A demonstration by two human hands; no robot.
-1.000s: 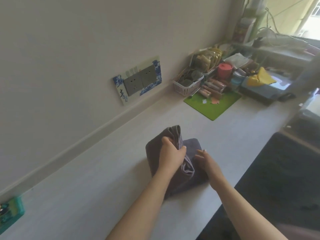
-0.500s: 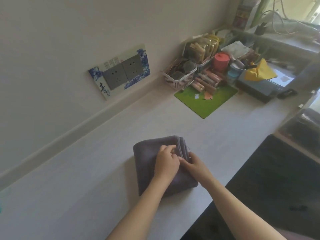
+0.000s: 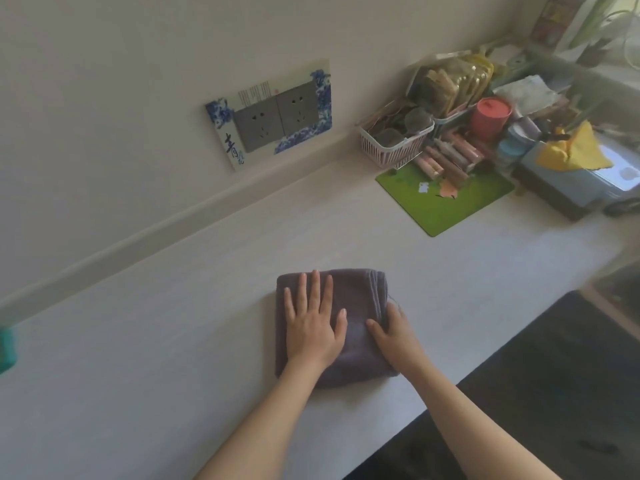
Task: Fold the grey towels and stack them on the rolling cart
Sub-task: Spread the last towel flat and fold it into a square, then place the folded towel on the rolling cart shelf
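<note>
Writing on the wall plate

The plate around the wall sockets [image 3: 268, 114] has blue brush writing in its lower left corner. The big sign there looks like the Chinese word 青, and a smaller blue sign sits under it, too blurry to read. Near the top of the plate are thin red lines that may be rows of tiny writing, but they are too small to read. A tall box [image 3: 553, 16] in the far right corner has colourful print on it, and that is too blurry to read as well.
</note>
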